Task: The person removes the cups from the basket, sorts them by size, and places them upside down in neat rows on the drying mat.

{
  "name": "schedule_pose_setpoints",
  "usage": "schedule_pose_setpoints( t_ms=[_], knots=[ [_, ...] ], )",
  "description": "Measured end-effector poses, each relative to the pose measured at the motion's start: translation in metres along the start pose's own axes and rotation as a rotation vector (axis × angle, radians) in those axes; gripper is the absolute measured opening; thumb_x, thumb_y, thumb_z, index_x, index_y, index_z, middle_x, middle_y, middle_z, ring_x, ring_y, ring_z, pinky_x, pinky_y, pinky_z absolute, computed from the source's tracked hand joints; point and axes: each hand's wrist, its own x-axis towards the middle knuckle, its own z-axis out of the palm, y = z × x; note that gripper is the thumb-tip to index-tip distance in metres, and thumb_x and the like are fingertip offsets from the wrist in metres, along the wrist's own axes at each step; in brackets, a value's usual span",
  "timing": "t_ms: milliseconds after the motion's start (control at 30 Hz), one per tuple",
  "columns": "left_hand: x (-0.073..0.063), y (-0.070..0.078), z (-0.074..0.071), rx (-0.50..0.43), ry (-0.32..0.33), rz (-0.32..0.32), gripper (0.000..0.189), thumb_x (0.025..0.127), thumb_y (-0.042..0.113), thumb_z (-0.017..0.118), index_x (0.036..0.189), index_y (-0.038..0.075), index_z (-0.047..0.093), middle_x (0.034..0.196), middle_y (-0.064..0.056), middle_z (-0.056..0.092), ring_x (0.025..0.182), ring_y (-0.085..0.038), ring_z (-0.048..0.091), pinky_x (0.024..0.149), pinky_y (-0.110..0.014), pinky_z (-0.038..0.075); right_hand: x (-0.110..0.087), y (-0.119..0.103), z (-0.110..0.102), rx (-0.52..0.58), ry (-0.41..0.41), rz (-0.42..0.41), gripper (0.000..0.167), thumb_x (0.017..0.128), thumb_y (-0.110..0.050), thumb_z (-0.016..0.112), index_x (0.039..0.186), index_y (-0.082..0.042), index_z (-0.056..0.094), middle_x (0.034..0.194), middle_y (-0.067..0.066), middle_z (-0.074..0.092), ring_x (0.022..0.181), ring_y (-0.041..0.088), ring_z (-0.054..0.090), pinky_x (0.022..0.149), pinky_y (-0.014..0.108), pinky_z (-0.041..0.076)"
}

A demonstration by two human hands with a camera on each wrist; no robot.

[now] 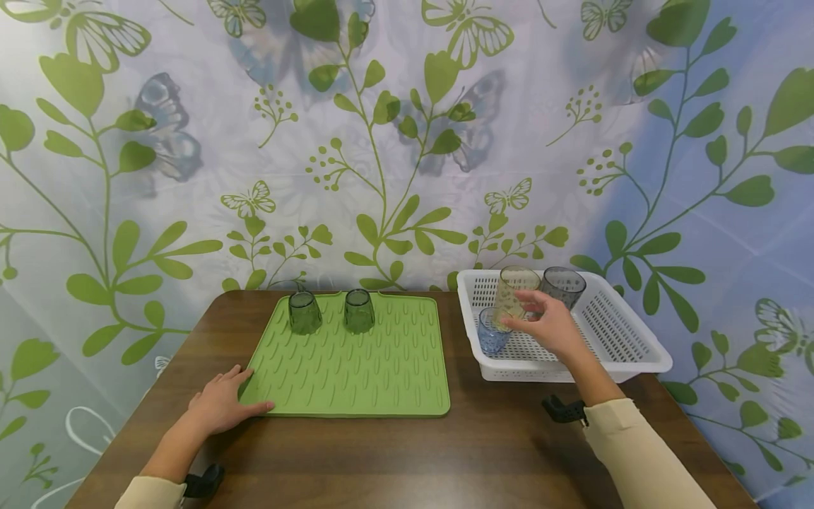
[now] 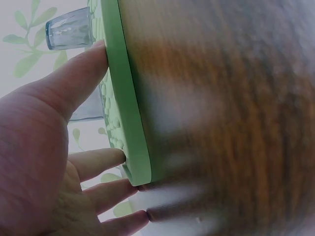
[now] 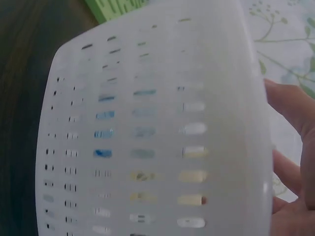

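Note:
My left hand (image 1: 219, 403) rests at the front left corner of a green drying mat (image 1: 356, 375), thumb on its front edge and fingers along its left side. Two dark green glasses, one at the left (image 1: 305, 314) and one nearer the middle (image 1: 359, 312), stand upside down at the back of the mat. Over a white plastic basket (image 1: 579, 371), my right hand (image 1: 552, 326) reaches in with thumb and fingers apart. The thumb is right by the rim of a blue glass (image 1: 492, 341); the fingers overlap a yellowish glass (image 1: 509, 288) behind it.
A grey glass (image 1: 562, 284) stands farther back in the basket. The basket sits at the right of the brown wooden table (image 1: 407, 459), apart from the mat. A curtain (image 1: 394, 141) with leaves and butterflies hangs behind the table.

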Motion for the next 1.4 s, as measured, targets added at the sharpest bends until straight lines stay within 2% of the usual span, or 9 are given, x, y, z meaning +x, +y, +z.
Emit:
schedule_pose_setpoints(
  t_ms=[233,400,667,900,1000,1200,1400],
  knots=[
    [-0.001,0.002,0.001,0.007,0.024,0.024,0.105,0.083,0.073,0.068,0.151,-0.003,0.045,0.157,-0.037,0.033,0.138,-0.065,0.033,0.095,-0.083,0.036,0.003,0.006,-0.003,-0.019,-0.036,0.016,0.085,0.088,-0.048,0.079,0.155,-0.011,0.044,0.156,0.021,0.047,0.14,0.044,0.046,0.103,0.065,0.047],
    [-0.003,0.012,0.001,-0.002,0.083,0.079,0.099,0.084,0.068,0.071,0.149,-0.004,0.048,0.155,-0.037,0.037,0.136,-0.064,0.037,0.089,-0.081,0.042,0.006,0.009,-0.004,-0.041,-0.085,0.026,0.085,0.089,-0.046,0.079,0.156,-0.009,0.042,0.155,0.023,0.047,0.138,0.045,0.047,0.1,0.062,0.049],
    [-0.004,0.04,0.009,-0.088,0.155,0.179,0.091,0.086,0.061,0.074,0.149,-0.001,0.05,0.156,-0.033,0.039,0.137,-0.063,0.037,0.089,-0.082,0.041,0.01,0.01,-0.005,-0.043,-0.185,0.042,0.089,0.088,-0.047,0.08,0.157,-0.006,0.04,0.155,0.028,0.045,0.138,0.049,0.046,0.101,0.062,0.049],
    [-0.004,0.068,0.015,-0.183,0.226,0.289,0.083,0.088,0.052,0.076,0.148,0.001,0.051,0.155,-0.031,0.042,0.14,-0.057,0.04,0.105,-0.074,0.039,0.015,0.013,-0.005,-0.064,-0.239,0.063,0.091,0.087,-0.046,0.081,0.157,-0.007,0.039,0.153,0.028,0.046,0.139,0.049,0.047,0.102,0.061,0.05],
    [-0.004,0.08,0.017,-0.22,0.257,0.33,0.079,0.089,0.049,0.077,0.148,0.002,0.052,0.155,-0.03,0.043,0.14,-0.055,0.042,0.107,-0.071,0.039,0.018,0.013,-0.005,-0.083,-0.269,0.071,0.09,0.087,-0.044,0.082,0.157,-0.006,0.039,0.153,0.029,0.046,0.138,0.05,0.047,0.102,0.061,0.05],
    [-0.003,0.102,0.023,-0.307,0.268,0.377,0.076,0.09,0.047,0.077,0.15,0.007,0.051,0.158,-0.024,0.042,0.144,-0.051,0.04,0.11,-0.069,0.038,0.026,0.017,-0.005,-0.073,-0.315,0.087,0.093,0.085,-0.043,0.084,0.157,-0.006,0.039,0.152,0.03,0.046,0.138,0.049,0.048,0.102,0.06,0.05],
    [-0.004,0.117,0.027,-0.332,0.264,0.42,0.073,0.091,0.046,0.076,0.15,0.009,0.052,0.157,-0.021,0.044,0.145,-0.048,0.041,0.111,-0.068,0.038,0.031,0.02,-0.005,-0.061,-0.358,0.096,0.096,0.084,-0.041,0.086,0.159,-0.007,0.036,0.153,0.032,0.044,0.137,0.049,0.048,0.102,0.059,0.051]
  ],
)
